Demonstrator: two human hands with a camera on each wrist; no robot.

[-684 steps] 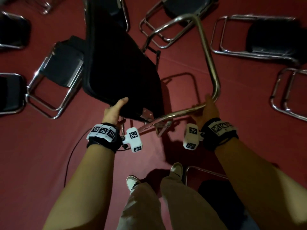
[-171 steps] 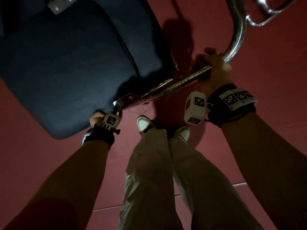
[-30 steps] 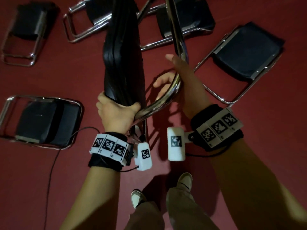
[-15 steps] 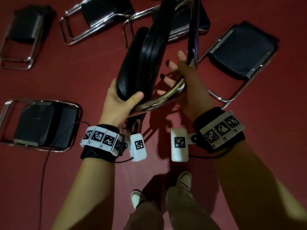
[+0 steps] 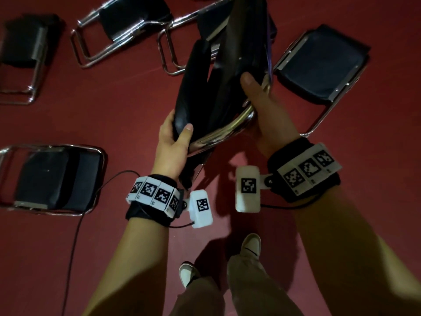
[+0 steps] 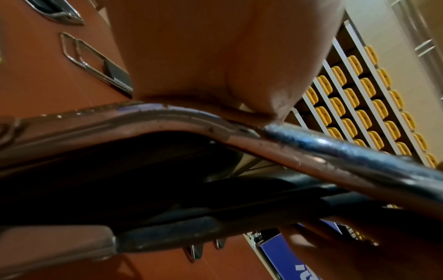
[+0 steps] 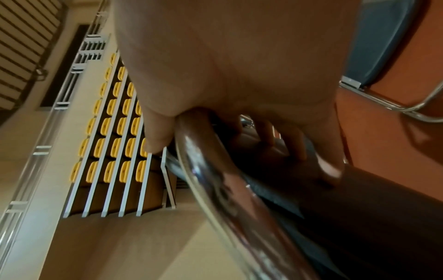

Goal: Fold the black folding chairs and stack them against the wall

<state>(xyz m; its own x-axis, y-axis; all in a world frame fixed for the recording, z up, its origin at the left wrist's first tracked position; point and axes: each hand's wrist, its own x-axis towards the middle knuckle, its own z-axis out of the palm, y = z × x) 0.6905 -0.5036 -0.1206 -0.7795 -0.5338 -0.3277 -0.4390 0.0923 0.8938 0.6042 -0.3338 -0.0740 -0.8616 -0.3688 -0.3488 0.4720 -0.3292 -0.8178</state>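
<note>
Head view: a folded chair [image 5: 218, 87] is held upright off the red floor [image 5: 114, 115], edge-on between both hands. The left hand [image 5: 173, 142] is wrapped round the lower corner of the black pad, thumb across its front. The right hand [image 5: 262, 106] is clamped on the bend of the chrome frame [image 5: 227, 131], fingers curled behind onto the black panel, as is shown in the right wrist view. Other chairs [image 5: 319, 62] lie flat on the floor around it; no stack against a wall is seen.

The step in hand is judged to be the closing and carrying of this chair. It is best done if seat and back are pressed fully flat first, with fingertips kept out of the gap between pad and tube, where pinching is likely. The frame should be carried low and clear of the cable [image 5: 75, 236] trailing beside the left arm.
</note>
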